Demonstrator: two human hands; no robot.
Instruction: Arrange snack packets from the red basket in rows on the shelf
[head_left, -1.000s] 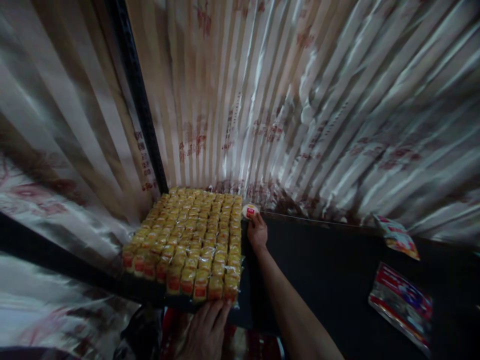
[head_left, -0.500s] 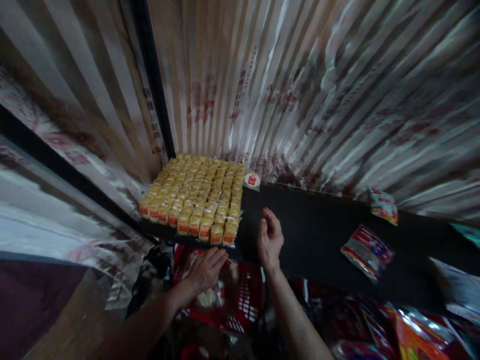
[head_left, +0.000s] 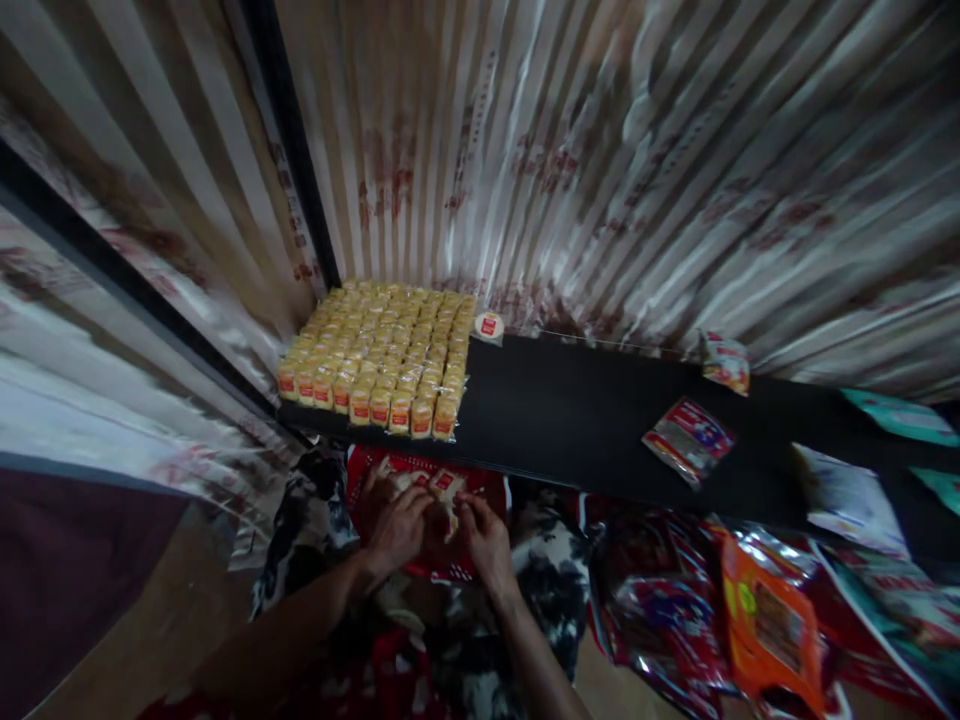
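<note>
Red plastic basket (head_left: 480, 500), slotted at its wall, sits below the near edge of a dark shelf (head_left: 577, 420) and holds small pale packets with red labels (head_left: 442, 485). Both hands are down inside it. Left hand (head_left: 397, 525) lies palm down with curled fingers over the packets at the basket's left; whether it has closed on one cannot be told. Right hand (head_left: 486, 535) sits just beside it, fingers bent and tips pinched at a packet at the basket's middle. The two hands nearly touch.

On the shelf's far left corner stands a block of yellow packets with red labels (head_left: 382, 355), packed in tight rows. A single round pale packet (head_left: 489, 325) rests just right of that block, against the corrugated wall of striped wrappers (head_left: 600, 170). Farther right on the shelf lie a flat red packet (head_left: 688, 440) and a smaller orange-red one (head_left: 724, 362), well apart from the block. More bright foil bags (head_left: 772, 620) crowd the near right, below the shelf.
</note>
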